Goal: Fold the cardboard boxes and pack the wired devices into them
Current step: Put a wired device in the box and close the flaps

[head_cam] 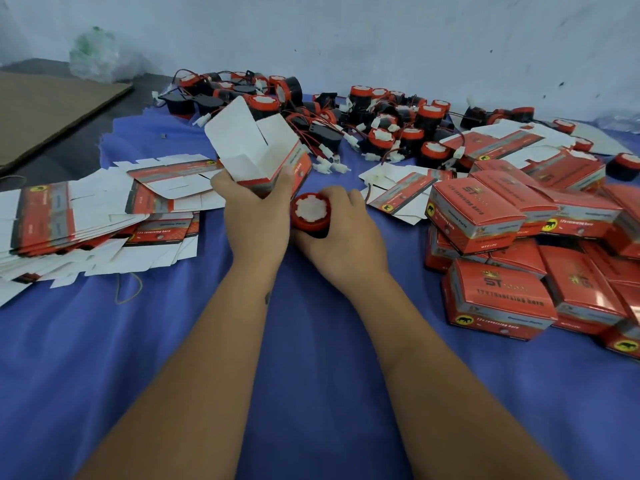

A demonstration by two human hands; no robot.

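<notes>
The left hand (254, 216) grips an open box (258, 152), flaps up, its white inside showing nothing in it. Just right of the box, the right hand (341, 233) curls round a red wired device (310, 214), white face up, close to the box's lower corner. Behind the box lies a heap of loose devices (377, 123); left of it, flat unfolded boxes (100, 209); well to its right, a pile of closed boxes (530, 244). All rest on a blue cloth (311, 341).
</notes>
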